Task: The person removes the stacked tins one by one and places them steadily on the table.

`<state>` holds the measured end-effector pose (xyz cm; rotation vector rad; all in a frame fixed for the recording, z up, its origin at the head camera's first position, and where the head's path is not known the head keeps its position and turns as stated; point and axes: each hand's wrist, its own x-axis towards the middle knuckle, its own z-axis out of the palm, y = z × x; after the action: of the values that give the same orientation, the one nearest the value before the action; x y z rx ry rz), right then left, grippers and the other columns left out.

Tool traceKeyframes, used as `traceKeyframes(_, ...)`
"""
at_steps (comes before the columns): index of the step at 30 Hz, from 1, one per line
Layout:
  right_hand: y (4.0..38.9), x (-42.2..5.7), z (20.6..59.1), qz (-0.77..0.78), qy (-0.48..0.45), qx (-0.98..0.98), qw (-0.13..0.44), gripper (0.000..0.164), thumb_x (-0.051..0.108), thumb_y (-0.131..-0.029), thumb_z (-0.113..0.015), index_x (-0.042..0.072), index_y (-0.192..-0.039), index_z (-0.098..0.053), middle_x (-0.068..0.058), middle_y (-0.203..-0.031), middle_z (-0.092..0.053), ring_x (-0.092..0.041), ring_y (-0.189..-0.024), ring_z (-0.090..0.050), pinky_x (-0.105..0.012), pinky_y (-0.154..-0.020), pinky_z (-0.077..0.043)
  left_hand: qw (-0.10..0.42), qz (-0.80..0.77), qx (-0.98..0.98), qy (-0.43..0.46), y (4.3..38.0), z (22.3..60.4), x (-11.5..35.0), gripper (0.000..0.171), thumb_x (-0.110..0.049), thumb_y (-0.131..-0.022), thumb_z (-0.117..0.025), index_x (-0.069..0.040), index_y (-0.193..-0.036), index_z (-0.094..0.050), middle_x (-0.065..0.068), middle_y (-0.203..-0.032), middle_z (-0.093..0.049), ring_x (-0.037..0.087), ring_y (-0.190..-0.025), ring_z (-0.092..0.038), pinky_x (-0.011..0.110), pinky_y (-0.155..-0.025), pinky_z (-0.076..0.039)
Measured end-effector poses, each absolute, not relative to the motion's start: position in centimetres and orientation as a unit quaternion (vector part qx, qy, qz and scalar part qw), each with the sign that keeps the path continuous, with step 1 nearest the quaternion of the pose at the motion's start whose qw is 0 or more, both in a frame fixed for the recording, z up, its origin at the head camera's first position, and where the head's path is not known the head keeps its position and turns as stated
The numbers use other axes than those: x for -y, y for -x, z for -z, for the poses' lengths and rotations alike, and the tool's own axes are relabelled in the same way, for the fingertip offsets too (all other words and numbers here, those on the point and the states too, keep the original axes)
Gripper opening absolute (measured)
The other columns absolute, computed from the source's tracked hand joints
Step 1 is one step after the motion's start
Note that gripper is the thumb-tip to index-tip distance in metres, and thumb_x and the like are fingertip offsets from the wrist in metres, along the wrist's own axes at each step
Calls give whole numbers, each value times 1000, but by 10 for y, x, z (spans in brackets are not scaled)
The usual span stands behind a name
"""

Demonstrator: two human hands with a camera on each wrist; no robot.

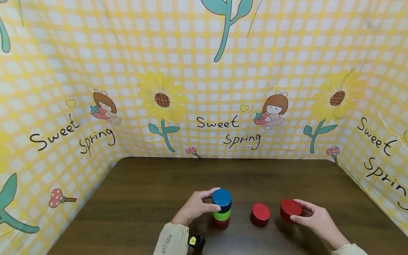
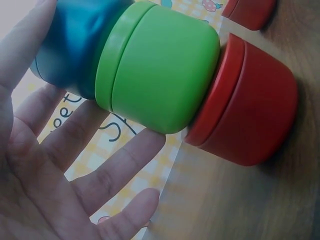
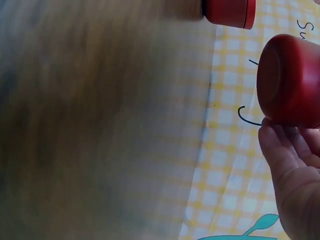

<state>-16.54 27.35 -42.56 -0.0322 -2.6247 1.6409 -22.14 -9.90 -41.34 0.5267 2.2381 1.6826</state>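
Three small round lidded tins form an upright stack: a red tin (image 2: pixel 250 105) at the bottom, a green tin (image 2: pixel 162 65) in the middle and a blue tin (image 1: pixel 222 199) on top. My left hand (image 1: pixel 197 206) grips the blue tin between thumb and fingers, its lower fingers spread beside the green one in the left wrist view. Over on the right, my right hand (image 1: pixel 315 217) holds another red tin (image 1: pixel 290 209) by its side, raised off the table; its underside shows in the right wrist view. A separate red tin (image 1: pixel 260 214) stands between the stack and my right hand.
The dark wooden table (image 1: pixel 143 184) meets a yellow checked cloth (image 1: pixel 204 88) hanging at the back and both sides. A black strap with a yellow label (image 1: pixel 193 241) sits at my left wrist.
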Motion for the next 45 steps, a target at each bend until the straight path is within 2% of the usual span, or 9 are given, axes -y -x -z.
traceKeyframes(5, 175, -282, 426, -540, -73, 839, 2, 60, 5, -80, -75, -19, -127, -48, -23, -113, -64, 5, -90, -61, -20, -73, -52, 145, -584, -778, -182, 221, 412, 99, 62, -23, -84, -75, -5, -138, -51, 13, -124, -62, 33, -118, -53, 56, -100, -37)
traceKeyframes(16, 201, -307, 428, -565, -207, 795, -77, 55, -1, -85, -68, -26, -126, -41, 4, -111, -67, 2, -95, -61, -22, -74, -53, 144, -580, -780, -186, 221, 412, 99, 62, -23, -85, -74, -5, -139, -50, 14, -125, -61, 33, -119, -53, 57, -100, -37)
traceKeyframes(19, 207, -311, 432, -571, -241, 779, -96, 45, -4, -84, -67, -8, -127, -56, 19, -107, -66, 1, -96, -61, -20, -74, -52, 142, -579, -781, -185, 222, 411, 99, 62, -23, -85, -74, -5, -139, -50, 14, -124, -61, 32, -117, -53, 56, -100, -38)
traceKeyframes(22, 210, -312, 435, -582, -268, 758, -124, 47, -5, -85, -65, 22, -124, -63, 18, -108, -66, 1, -97, -60, -20, -74, -51, 142, -579, -781, -184, 221, 411, 99, 62, -23, -85, -74, -6, -139, -50, 14, -124, -61, 33, -117, -53, 56, -100, -38)
traceKeyframes(24, 212, -311, 436, -591, -280, 743, -145, 51, -5, -85, -65, 31, -122, -61, 17, -109, -66, 1, -99, -60, -20, -74, -51, 143, -577, -783, -184, 221, 411, 99, 62, -23, -85, -74, -6, -139, -50, 14, -124, -61, 33, -117, -54, 55, -99, -39)
traceKeyframes(27, 213, -309, 437, -594, -281, 734, -171, 45, -3, -85, -66, 9, -128, -61, 14, -110, -66, 1, -100, -60, -22, -74, -52, 144, -576, -783, -186, 221, 411, 99, 61, -22, -85, -74, -6, -139, -51, 14, -124, -61, 33, -116, -54, 54, -98, -40)
traceKeyframes(31, 213, -306, 436, -577, -268, 749, -184, 58, 0, -85, -68, -25, -127, -37, 13, -109, -66, 1, -99, -60, -23, -73, -52, 145, -578, -781, -189, 220, 410, 99, 61, -21, -86, -74, -5, -139, -50, 15, -124, -62, 32, -115, -55, 53, -98, -41)
traceKeyframes(35, 214, -304, 436, -561, -262, 763, -186, 65, 2, -84, -70, -29, -125, -32, 10, -108, -66, 0, -96, -60, -24, -71, -53, 144, -579, -780, -191, 219, 408, 98, 61, -21, -86, -73, -5, -140, -49, 15, -123, -62, 31, -114, -56, 54, -98, -40)
traceKeyframes(45, 219, -308, 438, -508, -257, 804, -173, 61, 2, -81, -73, -28, -122, -39, -27, -112, -62, 1, -93, -60, -22, -71, -52, 147, -574, -783, -188, 220, 410, 99, 61, -22, -85, -74, -6, -139, -50, 15, -123, -62, 31, -114, -56, 53, -97, -42)
